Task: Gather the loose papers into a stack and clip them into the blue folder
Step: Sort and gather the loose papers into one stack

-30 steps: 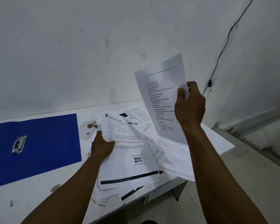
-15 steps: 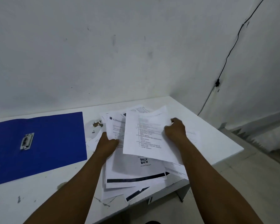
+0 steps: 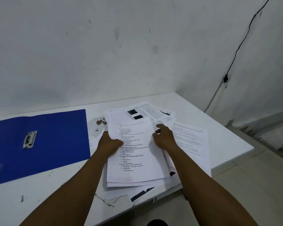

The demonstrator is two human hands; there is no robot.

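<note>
Wall (image 3: 104,54): white and scuffed; we logged a black cable (image 3: 238,46) running down its right-hand part.

Counter (image 3: 211,111): white, chipped in places, carrying all items below.

Blue folder (image 3: 55,141): lay open and flat on the counter's left part, its long axis running left to right, well left of the heap; a metal clip (image 3: 29,139) sat on it, long axis pointing away from us with a slight tilt.

Loose papers (image 3: 191,144): we recorded an untidy heap on the counter's right part, sheets fanned at differing angles, some overhanging the near edge. The top sheet (image 3: 134,160), printed with a list, lay long axis toward the wall, leaning slightly left.

Left hand (image 3: 109,143): we noted it at the stack's left edge, thumb over the top sheet, the other fingers hidden beneath the papers, gripping them.

Right hand (image 3: 164,137): rested at the top sheet's right edge, fingers loosely curled and touching the paper; we could not tell whether they pinched it.
</note>
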